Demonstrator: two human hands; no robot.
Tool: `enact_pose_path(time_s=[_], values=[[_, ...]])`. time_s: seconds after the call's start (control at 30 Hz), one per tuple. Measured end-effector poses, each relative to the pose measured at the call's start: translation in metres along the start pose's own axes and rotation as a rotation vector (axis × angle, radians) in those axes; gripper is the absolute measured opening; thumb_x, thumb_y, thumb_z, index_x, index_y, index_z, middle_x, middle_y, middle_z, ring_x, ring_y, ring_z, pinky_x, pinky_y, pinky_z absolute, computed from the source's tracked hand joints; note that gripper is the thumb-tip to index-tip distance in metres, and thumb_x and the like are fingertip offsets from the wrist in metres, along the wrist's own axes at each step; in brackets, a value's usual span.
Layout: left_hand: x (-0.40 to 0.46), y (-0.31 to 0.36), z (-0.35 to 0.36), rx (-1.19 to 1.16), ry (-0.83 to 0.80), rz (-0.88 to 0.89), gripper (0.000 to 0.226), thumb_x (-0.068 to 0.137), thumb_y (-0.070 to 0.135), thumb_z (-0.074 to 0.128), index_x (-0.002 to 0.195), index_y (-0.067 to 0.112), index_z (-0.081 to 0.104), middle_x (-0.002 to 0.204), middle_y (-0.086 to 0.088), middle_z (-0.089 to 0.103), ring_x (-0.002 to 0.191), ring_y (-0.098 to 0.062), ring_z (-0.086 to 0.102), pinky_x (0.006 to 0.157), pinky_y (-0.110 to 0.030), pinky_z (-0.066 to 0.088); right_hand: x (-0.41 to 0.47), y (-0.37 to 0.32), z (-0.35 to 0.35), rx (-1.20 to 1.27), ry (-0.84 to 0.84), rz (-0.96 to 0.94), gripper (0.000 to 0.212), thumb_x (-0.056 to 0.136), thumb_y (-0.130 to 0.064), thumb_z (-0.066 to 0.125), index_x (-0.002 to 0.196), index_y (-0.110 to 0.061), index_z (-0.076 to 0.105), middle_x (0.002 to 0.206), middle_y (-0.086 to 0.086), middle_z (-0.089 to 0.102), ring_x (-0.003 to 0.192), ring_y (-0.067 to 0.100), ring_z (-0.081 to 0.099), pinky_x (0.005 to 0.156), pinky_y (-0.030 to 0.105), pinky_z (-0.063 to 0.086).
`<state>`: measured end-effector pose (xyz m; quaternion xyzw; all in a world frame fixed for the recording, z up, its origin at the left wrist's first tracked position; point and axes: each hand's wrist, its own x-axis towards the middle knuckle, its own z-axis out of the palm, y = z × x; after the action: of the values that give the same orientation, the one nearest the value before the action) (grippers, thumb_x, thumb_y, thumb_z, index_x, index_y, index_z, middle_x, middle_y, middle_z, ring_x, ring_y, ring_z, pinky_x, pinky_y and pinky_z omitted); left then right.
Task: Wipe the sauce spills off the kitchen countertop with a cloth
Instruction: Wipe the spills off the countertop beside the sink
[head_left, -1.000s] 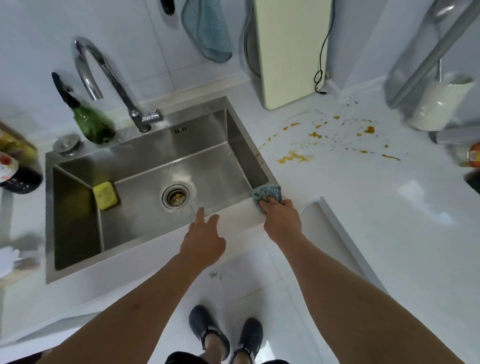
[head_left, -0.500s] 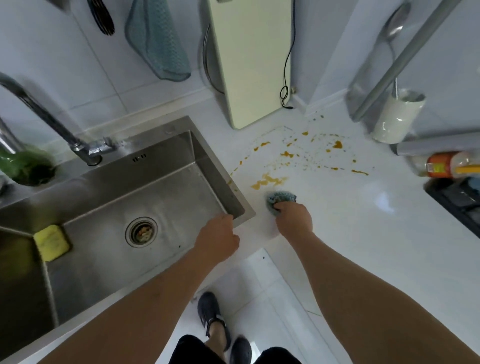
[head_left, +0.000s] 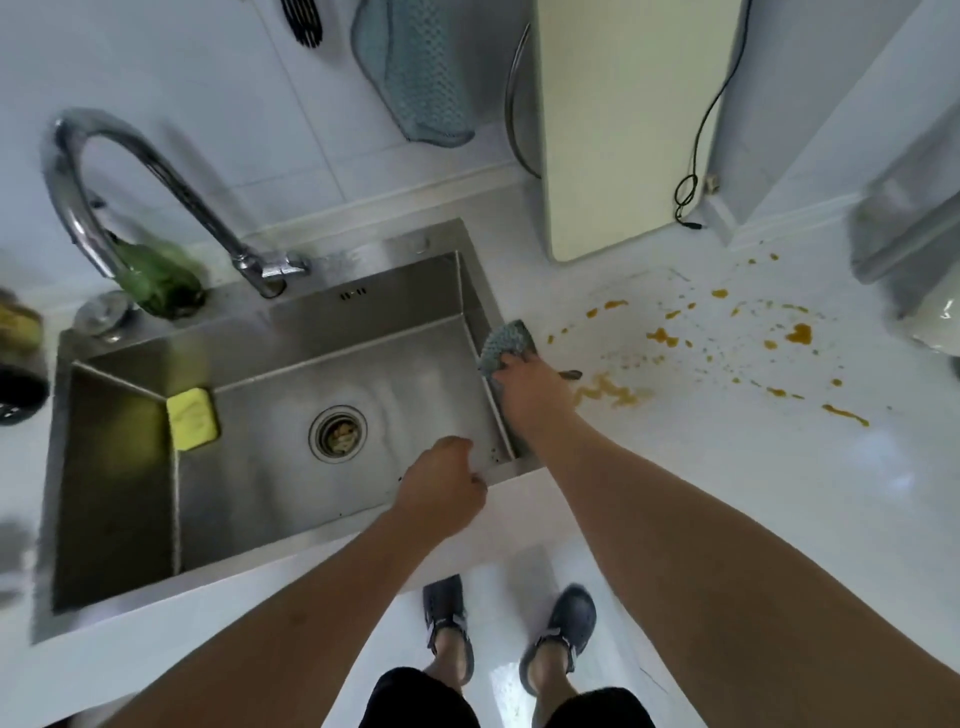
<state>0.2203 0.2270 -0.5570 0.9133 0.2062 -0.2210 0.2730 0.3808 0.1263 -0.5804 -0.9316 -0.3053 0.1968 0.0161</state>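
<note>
Orange-brown sauce spills (head_left: 613, 393) lie scattered over the white countertop (head_left: 727, 493) to the right of the steel sink (head_left: 260, 415). My right hand (head_left: 535, 387) grips a blue-grey textured cloth (head_left: 501, 345) at the sink's right rim, just left of the nearest smear. Beside it, my left hand (head_left: 441, 491) rests with curled fingers on the sink's front right corner and holds nothing that I can see.
A curved tap (head_left: 156, 192) and green bottle (head_left: 156, 280) stand behind the sink; a yellow sponge (head_left: 191, 418) lies inside it. A cream appliance (head_left: 623, 130) with a black cord stands at the back. A blue towel (head_left: 415, 73) hangs on the wall. A white holder (head_left: 935, 322) sits far right.
My right hand has carried the cloth from the counter's front up to the sink's right rim, beside the spills. My left hand stays at the sink's front corner. The view shifted.
</note>
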Motion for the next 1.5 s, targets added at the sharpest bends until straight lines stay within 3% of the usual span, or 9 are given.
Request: enact_pose_path(time_s=[0.13,0.3,0.53,0.87,1.03,1.17,1.3,1.37,1.5], values=[[-0.006,0.022,0.004,-0.003,0.038,-0.064,0.049,0.099,0.026,0.056,0.146,0.012,0.051,0.149,-0.007,0.052,0.131,-0.027,0.055,0.109,-0.035,0.043,-0.035,-0.003,-0.001,-0.081,-0.021,-0.049,0.034,0.099,-0.011,0.043,0.126,-0.014,0.064,0.136,0.004,0.058,0.126,0.026,0.054,0.095,0.042,0.051],[-0.004,0.059,0.007,0.018,0.075,-0.081,0.035,0.095,0.023,0.056,0.129,0.015,0.061,0.128,-0.007,0.063,0.113,-0.028,0.064,0.095,-0.039,0.054,-0.072,0.008,-0.015,-0.239,-0.153,-0.109,0.019,0.096,-0.011,0.051,0.080,-0.017,0.056,0.092,0.002,0.070,0.091,0.023,0.070,0.067,0.033,0.047],[0.003,0.068,0.015,-0.056,0.048,-0.113,0.042,0.090,0.028,0.062,0.132,0.023,0.060,0.133,-0.003,0.062,0.117,-0.027,0.063,0.101,-0.036,0.052,-0.059,0.056,-0.052,0.304,-0.057,0.052,0.028,0.092,-0.014,0.056,0.105,-0.019,0.081,0.103,0.002,0.074,0.096,0.023,0.070,0.089,0.036,0.059],[0.021,0.082,0.026,0.010,-0.008,0.076,0.041,0.086,0.033,0.072,0.119,0.015,0.055,0.120,-0.004,0.054,0.113,-0.027,0.058,0.093,-0.036,0.051,-0.086,0.141,-0.060,0.682,0.279,0.557,0.034,0.088,-0.010,0.054,0.107,-0.026,0.076,0.108,0.001,0.072,0.087,0.022,0.065,0.081,0.039,0.059],[0.031,0.120,0.031,0.232,-0.040,0.211,0.056,0.096,0.043,0.057,0.142,0.012,0.046,0.144,-0.011,0.046,0.133,-0.031,0.046,0.110,-0.042,0.043,-0.140,0.175,-0.035,0.732,0.324,0.709,0.040,0.085,-0.008,0.050,0.112,-0.024,0.075,0.112,0.003,0.069,0.091,0.027,0.066,0.079,0.038,0.058],[0.034,0.171,0.043,0.301,-0.110,0.342,0.047,0.099,0.039,0.053,0.138,0.012,0.050,0.136,-0.009,0.054,0.126,-0.029,0.052,0.104,-0.040,0.045,-0.187,0.212,-0.038,0.808,0.423,0.869,0.042,0.081,-0.006,0.050,0.107,-0.028,0.075,0.106,-0.001,0.068,0.089,0.025,0.067,0.081,0.036,0.058],[0.038,0.209,0.067,0.308,-0.210,0.261,0.032,0.090,0.038,0.060,0.111,0.014,0.060,0.112,-0.006,0.061,0.101,-0.025,0.063,0.080,-0.035,0.053,-0.235,0.266,-0.033,0.856,0.550,1.031,0.040,0.087,-0.009,0.049,0.111,-0.033,0.071,0.106,-0.002,0.070,0.079,0.021,0.066,0.058,0.025,0.048],[0.038,0.224,0.082,0.330,-0.239,0.169,0.039,0.080,0.043,0.063,0.103,0.012,0.065,0.108,-0.010,0.067,0.099,-0.027,0.065,0.077,-0.035,0.056,-0.254,0.296,-0.022,0.850,0.550,1.094,0.042,0.089,-0.012,0.050,0.123,-0.029,0.069,0.114,0.002,0.070,0.098,0.028,0.065,0.074,0.030,0.050],[0.047,0.244,0.109,0.446,-0.294,0.052,0.096,0.073,0.078,0.057,0.138,0.008,0.053,0.143,-0.022,0.048,0.139,-0.053,0.030,0.105,-0.057,0.042,-0.260,0.322,0.023,0.615,0.076,0.998,0.058,0.093,-0.034,0.047,0.145,-0.010,0.044,0.150,0.016,0.045,0.134,0.036,0.045,0.107,0.046,0.043]])
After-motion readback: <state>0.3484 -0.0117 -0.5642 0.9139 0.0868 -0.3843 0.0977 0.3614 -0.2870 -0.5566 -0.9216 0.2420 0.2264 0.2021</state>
